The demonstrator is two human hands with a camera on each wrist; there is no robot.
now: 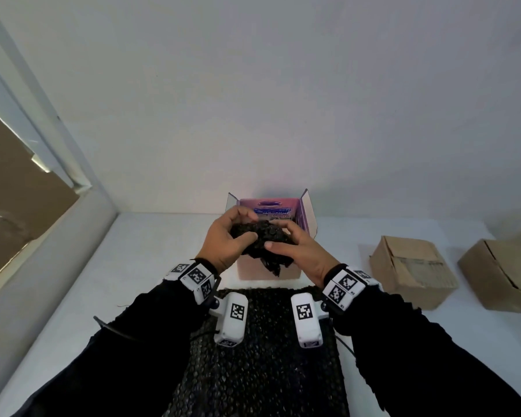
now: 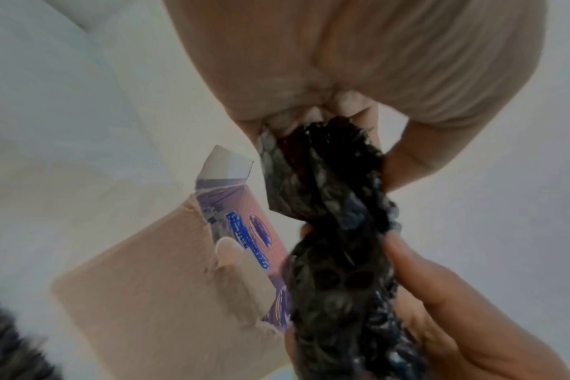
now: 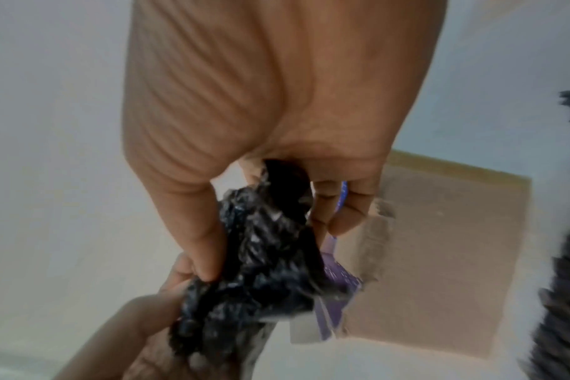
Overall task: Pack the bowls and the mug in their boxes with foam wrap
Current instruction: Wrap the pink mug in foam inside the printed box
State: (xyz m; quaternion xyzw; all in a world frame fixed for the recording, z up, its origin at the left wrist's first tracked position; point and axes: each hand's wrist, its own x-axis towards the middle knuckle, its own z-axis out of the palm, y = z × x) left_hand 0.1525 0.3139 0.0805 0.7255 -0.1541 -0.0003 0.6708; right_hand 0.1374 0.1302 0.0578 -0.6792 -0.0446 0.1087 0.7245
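Both hands hold one bundle of black bubbly foam wrap (image 1: 263, 239) just above an open pink and purple box (image 1: 269, 267). My left hand (image 1: 227, 236) grips its left side, thumb on top. My right hand (image 1: 292, 248) grips the right side. What the bundle wraps is hidden. In the left wrist view the wrap bundle (image 2: 335, 231) hangs between both hands beside the box (image 2: 244, 231). In the right wrist view the wrap bundle (image 3: 261, 257) is pinched by the fingers, with the box (image 3: 439, 257) behind it.
A sheet of black foam wrap (image 1: 262, 350) lies on the white table (image 1: 133, 266) between my forearms. Two shut brown cardboard boxes stand at the right, one (image 1: 412, 270) nearer and one (image 1: 503, 275) at the edge. A white wall rises behind.
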